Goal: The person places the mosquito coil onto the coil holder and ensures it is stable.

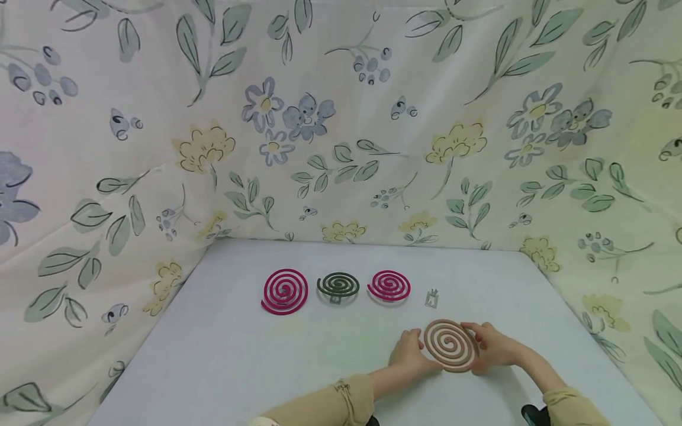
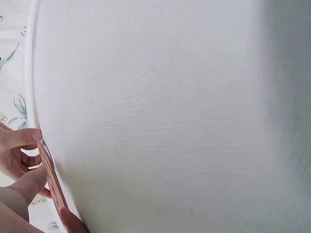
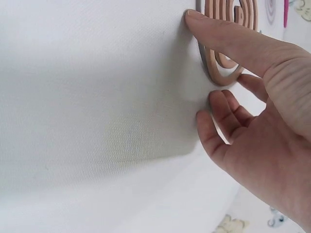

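Observation:
A brown mosquito coil point(image 1: 451, 345) is held tilted above the white table by both hands. My left hand point(image 1: 409, 357) grips its left edge, thumb low and fingers higher up. On the opposite edge, my right hand point(image 1: 492, 346) pinches the rim between thumb and fingers. In the left wrist view the coil point(image 2: 54, 182) appears edge-on between the hands. The right wrist view shows the right hand point(image 3: 272, 121) with its thumb across the coil's face point(image 3: 212, 63). Beyond the hands stands a small metal coil stand point(image 1: 432, 299).
Farther back, in a row, are a pink coil point(image 1: 285, 291), a dark green coil point(image 1: 338, 285) and another pink coil point(image 1: 389, 286). A metal stand point(image 1: 335, 300) shows under the green one. Floral cloth point(image 1: 341, 118) hangs behind and beside the white table point(image 1: 240, 355).

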{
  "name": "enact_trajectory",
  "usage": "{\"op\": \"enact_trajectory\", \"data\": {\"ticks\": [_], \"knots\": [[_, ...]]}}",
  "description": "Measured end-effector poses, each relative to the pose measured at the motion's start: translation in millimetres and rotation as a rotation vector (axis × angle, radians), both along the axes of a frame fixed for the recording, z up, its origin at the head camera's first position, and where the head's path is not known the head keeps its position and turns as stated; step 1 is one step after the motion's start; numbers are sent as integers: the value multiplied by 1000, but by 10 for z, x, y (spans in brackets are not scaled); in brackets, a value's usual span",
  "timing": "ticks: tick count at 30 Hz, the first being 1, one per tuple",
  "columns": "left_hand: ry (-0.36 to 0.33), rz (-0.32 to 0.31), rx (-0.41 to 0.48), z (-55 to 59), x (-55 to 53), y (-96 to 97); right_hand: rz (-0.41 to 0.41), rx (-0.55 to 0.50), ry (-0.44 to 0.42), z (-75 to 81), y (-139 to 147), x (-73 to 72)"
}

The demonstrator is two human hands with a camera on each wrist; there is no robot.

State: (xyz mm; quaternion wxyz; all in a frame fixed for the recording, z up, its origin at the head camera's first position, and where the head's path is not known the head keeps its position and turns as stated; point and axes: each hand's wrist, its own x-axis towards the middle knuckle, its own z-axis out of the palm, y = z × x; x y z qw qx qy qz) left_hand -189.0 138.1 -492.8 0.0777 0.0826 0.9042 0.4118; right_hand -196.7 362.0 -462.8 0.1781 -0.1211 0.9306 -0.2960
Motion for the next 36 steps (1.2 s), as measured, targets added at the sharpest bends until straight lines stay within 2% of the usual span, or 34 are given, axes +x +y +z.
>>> {"op": "enact_trajectory", "data": {"ticks": [4, 8, 14, 20, 24, 27, 29, 33, 36], "knots": [[13, -33, -38, 2, 2, -9, -12, 14, -1, -8, -18, 10], [8, -48, -38, -16, -7, -26, -2, 14, 14, -3, -32, 12], [-1, -66, 31, -48, -35, -62, -23, -5, 3, -24, -26, 0], [-68, -83, 112, -30, -32, -97, -49, 1, 10, -63, -34, 4], [-99, -127, 210, -32, -47, -142, -48, -7, 39, -73, -65, 22], [-132, -180, 334, -52, -73, -186, -44, -37, 58, -80, -96, 30], [-169, -221, 431, -71, -96, -215, -31, -69, 75, -95, -113, 27], [-244, -296, 561, -96, -144, -272, 11, -152, 109, -133, -150, 23], [-256, -341, 629, -99, -174, -310, 12, -199, 121, -161, -184, 22]]}}
